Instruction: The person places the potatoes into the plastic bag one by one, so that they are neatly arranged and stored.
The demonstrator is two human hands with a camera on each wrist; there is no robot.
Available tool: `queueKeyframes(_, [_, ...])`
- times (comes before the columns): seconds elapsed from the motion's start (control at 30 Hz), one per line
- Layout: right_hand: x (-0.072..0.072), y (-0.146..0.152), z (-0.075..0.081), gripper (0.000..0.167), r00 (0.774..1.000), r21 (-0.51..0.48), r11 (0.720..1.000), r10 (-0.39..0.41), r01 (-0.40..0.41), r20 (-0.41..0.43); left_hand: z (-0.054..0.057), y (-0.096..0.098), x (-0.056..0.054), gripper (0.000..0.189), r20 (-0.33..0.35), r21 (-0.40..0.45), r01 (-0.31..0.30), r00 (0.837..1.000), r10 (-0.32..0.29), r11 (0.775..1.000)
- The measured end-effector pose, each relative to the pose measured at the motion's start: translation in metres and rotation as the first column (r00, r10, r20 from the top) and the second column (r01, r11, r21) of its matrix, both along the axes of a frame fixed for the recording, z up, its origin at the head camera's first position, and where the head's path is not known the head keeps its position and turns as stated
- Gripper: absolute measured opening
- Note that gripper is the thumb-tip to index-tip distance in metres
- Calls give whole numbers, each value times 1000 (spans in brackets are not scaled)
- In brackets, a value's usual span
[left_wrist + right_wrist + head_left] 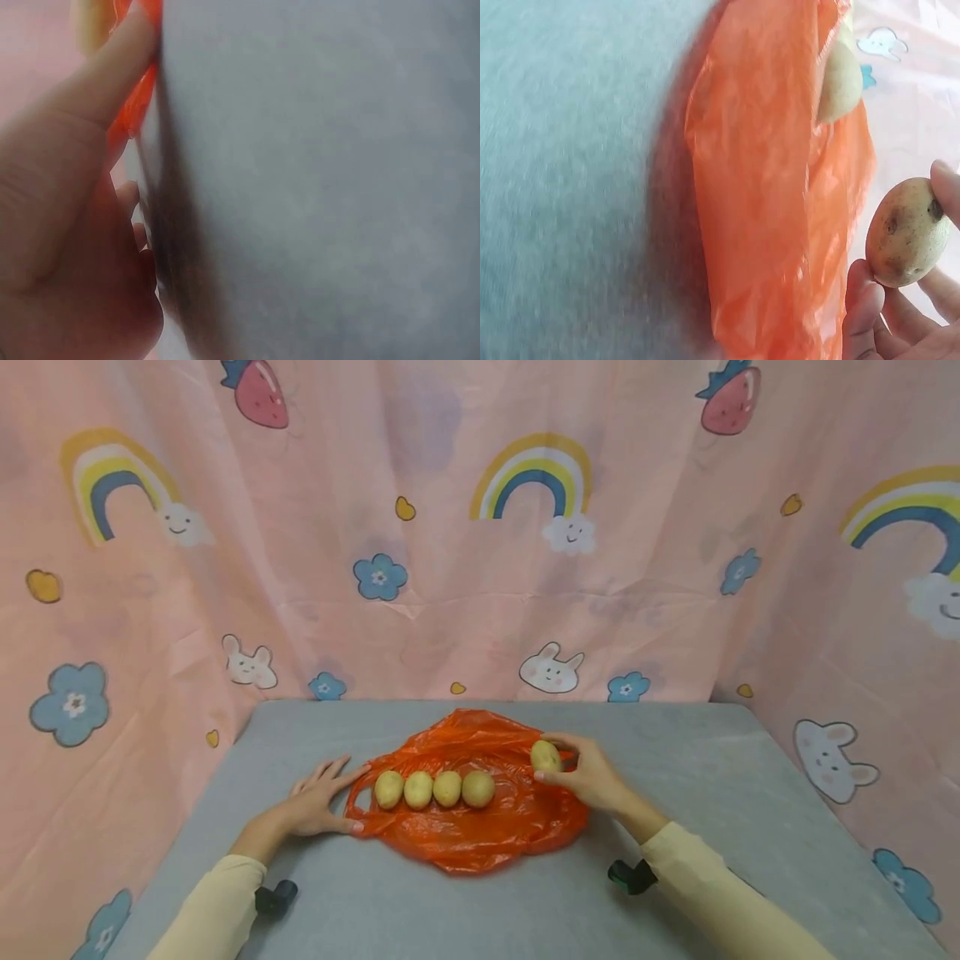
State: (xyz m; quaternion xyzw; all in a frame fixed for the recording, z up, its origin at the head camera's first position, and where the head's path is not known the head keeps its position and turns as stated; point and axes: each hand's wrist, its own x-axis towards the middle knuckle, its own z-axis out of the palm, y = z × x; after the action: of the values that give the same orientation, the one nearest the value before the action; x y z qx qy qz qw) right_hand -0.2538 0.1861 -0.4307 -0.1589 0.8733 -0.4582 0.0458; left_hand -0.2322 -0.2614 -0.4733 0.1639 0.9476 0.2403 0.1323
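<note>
An orange plastic bag [517,827] lies spread flat on the grey table. Several potatoes [447,788] stand in a row on its left half, side by side. My right hand [597,774] pinches another potato [546,757] between thumb and fingers over the bag's right end. In the right wrist view that potato [907,232] shows dark spots on its skin. At the bag's left end, my left hand [311,802] has its fingers spread, with thumb and forefinger resting on the bag's edge beside the handle hole. The left wrist view shows the thumb [112,64] touching the orange plastic [139,105].
The grey table [360,906] extends around the bag on all sides. Behind and beside it hangs a pink curtain [442,635] printed with rainbows, flowers and rabbits. A dark device [276,899] sits at the left wrist and another [632,877] at the right.
</note>
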Motion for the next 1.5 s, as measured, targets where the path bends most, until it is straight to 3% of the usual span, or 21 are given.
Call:
queueKeyframes(0.23, [2,-13,-4,61,1000,1,1000,13,-13,3,0,0,-1,98,5,4,3,1000,-3,1000])
queueKeyframes(0.6, [1,-32,-13,57,994,-16,1000,13,-11,107,-1,-1,-1,98,16,14,-5,1000,5,1000])
queueKeyframes(1.5, [-2,-53,-28,50,991,86,996,-18,7,130,-3,-1,-1,97,6,3,-8,1000,8,1000])
